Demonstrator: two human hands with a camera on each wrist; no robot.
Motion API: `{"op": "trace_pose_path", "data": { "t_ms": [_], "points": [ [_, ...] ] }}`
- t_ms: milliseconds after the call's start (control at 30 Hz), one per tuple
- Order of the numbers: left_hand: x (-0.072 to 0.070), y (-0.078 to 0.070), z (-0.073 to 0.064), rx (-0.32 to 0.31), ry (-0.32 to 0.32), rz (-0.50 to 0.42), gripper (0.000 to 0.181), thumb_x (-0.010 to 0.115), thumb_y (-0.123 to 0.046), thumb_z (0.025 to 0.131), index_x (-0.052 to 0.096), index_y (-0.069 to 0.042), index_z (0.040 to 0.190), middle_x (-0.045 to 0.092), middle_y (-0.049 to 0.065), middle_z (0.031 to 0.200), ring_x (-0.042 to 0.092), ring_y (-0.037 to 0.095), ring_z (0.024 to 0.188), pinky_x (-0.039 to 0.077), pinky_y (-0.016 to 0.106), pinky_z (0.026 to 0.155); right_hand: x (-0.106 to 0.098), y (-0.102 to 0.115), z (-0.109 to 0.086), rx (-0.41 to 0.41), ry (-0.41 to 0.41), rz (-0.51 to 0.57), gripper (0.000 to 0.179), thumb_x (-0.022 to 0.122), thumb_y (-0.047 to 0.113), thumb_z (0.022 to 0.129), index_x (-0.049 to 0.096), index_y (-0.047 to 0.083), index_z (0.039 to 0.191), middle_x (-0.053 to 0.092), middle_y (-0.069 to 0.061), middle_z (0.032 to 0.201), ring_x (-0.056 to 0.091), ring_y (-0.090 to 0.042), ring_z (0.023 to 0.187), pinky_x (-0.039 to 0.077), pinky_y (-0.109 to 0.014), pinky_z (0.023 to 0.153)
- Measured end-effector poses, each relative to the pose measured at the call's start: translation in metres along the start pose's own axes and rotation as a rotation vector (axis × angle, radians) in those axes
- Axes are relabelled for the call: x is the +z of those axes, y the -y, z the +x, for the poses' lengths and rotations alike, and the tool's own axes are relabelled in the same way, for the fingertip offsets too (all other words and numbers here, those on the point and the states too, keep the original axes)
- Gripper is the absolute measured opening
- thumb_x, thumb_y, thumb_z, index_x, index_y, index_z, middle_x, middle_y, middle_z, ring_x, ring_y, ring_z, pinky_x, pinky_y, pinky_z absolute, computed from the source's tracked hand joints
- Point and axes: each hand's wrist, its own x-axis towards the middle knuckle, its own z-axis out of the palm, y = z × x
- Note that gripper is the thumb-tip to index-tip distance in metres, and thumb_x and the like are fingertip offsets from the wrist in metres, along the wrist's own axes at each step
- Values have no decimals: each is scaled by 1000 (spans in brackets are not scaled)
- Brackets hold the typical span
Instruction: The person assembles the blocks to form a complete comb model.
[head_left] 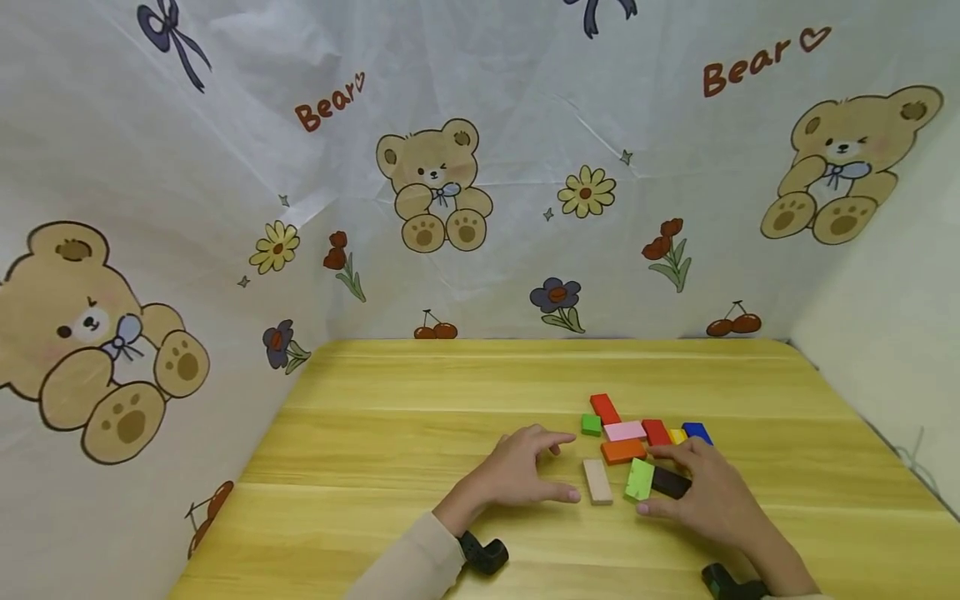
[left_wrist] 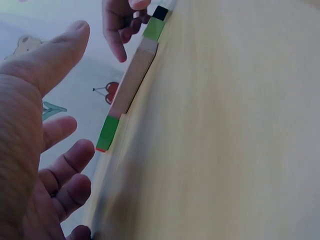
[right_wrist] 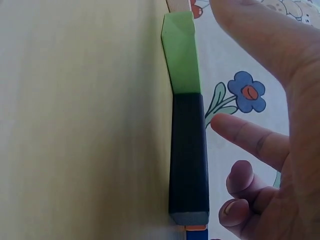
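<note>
In the head view my left hand (head_left: 525, 471) is held above the table with thumb and forefinger spread apart, holding nothing. To its right lies a plain wooden block (head_left: 597, 482). My right hand (head_left: 708, 492) hovers over a light green block (head_left: 640, 479) and a black block (head_left: 671, 482) that lie end to end. Its thumb and forefinger are parted on either side of them. The right wrist view shows the fingers (right_wrist: 250, 142) beside the black block (right_wrist: 189, 155) with a gap between. Both palms face inward toward the blocks.
Behind lie an orange block (head_left: 623, 452), a pink block (head_left: 626, 431), a green block (head_left: 591, 425), two red blocks (head_left: 604, 408), a yellow block (head_left: 678, 436) and a blue block (head_left: 697, 432). A bear-print cloth (head_left: 510, 275) hangs beyond the wooden table (head_left: 420, 375).
</note>
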Motion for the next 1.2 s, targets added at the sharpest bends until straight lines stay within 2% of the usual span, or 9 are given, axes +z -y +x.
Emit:
{"op": "trace_pose_path", "data": {
  "t_ms": [333, 700, 967, 1200],
  "points": [
    [12, -9, 5, -36, -47, 5, 75, 74, -71, 75, 56, -40, 141, 58, -14, 109, 51, 0, 97, 24, 32, 79, -5, 2, 3, -31, -8, -33, 92, 78, 83, 54, 73, 22, 122, 48, 0, 93, 42, -14, 80, 31, -27, 67],
    [29, -15, 10, -52, -74, 62, 72, 78, -73, 69, 61, -45, 133, 54, -22, 103, 44, -3, 90, 20, 32, 77, 0, -2, -2, -7, 4, -30, 86, 77, 84, 53, 74, 25, 115, 49, 0, 93, 42, -16, 79, 31, -31, 68],
    [33, -16, 13, -57, -91, 103, 66, 79, -71, 69, 65, -46, 128, 56, -19, 103, 43, -2, 88, 20, 32, 76, 5, -3, -2, -32, -14, -61, 83, 74, 86, 56, 75, 24, 111, 54, 1, 94, 46, -13, 82, 36, -32, 68],
    [32, -17, 13, -73, -100, 117, 66, 83, -68, 68, 65, -46, 128, 56, -20, 104, 44, -1, 91, 20, 32, 78, 6, -4, -1, -43, -21, -46, 80, 79, 82, 55, 75, 24, 111, 51, 3, 91, 41, -12, 78, 31, -27, 66]
  ]
}}
